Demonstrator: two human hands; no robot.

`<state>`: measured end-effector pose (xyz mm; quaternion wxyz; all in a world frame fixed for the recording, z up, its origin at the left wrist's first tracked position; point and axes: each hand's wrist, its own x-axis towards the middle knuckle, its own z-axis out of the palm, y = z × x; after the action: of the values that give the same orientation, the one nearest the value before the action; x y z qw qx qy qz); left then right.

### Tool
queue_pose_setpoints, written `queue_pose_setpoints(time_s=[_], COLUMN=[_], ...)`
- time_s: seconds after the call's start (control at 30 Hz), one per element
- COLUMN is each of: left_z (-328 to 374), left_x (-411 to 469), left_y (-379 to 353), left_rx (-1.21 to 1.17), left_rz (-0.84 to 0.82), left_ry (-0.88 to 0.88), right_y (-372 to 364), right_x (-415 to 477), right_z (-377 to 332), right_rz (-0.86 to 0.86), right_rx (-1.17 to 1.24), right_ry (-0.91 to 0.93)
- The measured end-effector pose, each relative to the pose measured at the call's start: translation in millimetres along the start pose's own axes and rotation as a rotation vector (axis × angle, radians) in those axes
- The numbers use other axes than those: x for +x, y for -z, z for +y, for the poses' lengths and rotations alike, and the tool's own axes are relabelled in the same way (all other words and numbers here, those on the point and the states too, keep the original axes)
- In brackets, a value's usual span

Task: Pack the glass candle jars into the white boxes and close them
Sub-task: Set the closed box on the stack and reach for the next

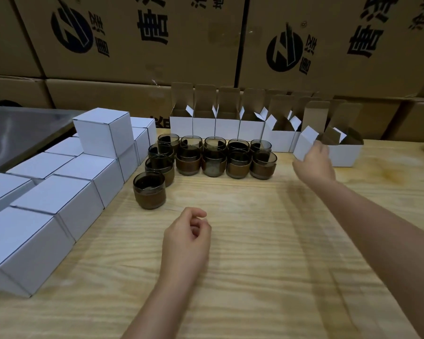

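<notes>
Whether my right hand [313, 165] pinches the box [345, 155] at the table's [255, 216] far edge I cannot tell; I should grip its wall, not the flap.

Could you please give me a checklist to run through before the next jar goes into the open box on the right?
1. Right hand at the open box: touching its front flap, ok.
2. Firm hold on that flap: cannot tell.
3. Box lid and flaps open: ok.
4. Box inside empty: cannot tell, the interior is dark.
5. Left hand free for a jar: holds nothing, ok.
6. Nearest jar upright, standing clear at the front of the group: ok.
</notes>
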<state>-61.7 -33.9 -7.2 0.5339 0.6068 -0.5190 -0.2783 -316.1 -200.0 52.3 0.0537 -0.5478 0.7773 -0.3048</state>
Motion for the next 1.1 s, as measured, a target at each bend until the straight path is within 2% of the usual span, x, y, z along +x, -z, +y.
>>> queue_pose_setpoints(time_s=[0.2, 0.27, 0.5, 0.6, 0.73, 0.93, 1.1], left_z=[-3, -3, -4, -4, -4, 0, 5], left_x=[2, 2, 3, 3, 2, 2, 1], left_y=[-1, -2, -2, -3, -2, -1, 0], left_rx=[-0.001, -0.009, -0.048, -0.067, -0.056, -0.047, -0.073], left_rz=[0.015, 0.015, 0.029, 0.025, 0.003, -0.045, -0.093], left_ry=[-0.025, -0.02, -0.019, -0.008, -0.012, 0.028, -0.015], right_y=[8, 10, 15, 16, 27, 39, 36], right_x=[53, 62, 63, 55, 23, -71, -152], right_z=[31, 35, 30, 26, 21, 3, -34], right_rz=[-0.084, -0.129, -0.044, -0.093, -0.153, -0.141, -0.134], right_rx=[-0.191, -0.206, -0.3, -0.3, -0.295, -0.2, -0.125], right_ry=[-0.051, -0.021, 0.187, 0.216, 0.264, 0.35, 0.443])
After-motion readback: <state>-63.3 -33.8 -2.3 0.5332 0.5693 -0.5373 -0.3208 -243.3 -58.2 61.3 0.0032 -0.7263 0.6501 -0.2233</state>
